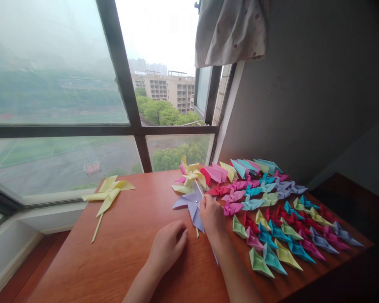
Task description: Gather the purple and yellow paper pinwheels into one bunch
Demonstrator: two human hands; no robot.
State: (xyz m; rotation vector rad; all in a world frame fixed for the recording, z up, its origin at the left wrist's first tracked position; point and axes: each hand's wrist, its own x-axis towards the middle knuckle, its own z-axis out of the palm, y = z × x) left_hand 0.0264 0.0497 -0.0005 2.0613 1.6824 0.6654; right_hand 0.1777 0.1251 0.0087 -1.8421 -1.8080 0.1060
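Yellow paper pinwheel (192,173), folded blades (201,179); right fingers (204,203) pinching slim stick (199,188); left fingers (177,227) loosely curled, thumb (183,240) apart.

A: Window (134,131)?
B: Spotted curtain (232,33) over open sash (212,93); multistorey buildings (180,91), green trees (161,111) outside.
A: Desk (120,248)?
B: Reddish wood. Paper boats (260,264) at right, paper cranes (252,204) behind them, paper planes (217,172) farthest back.

Curtain (232,33): top cut off | purple pinwheel (192,203): partly behind right hand (212,216)
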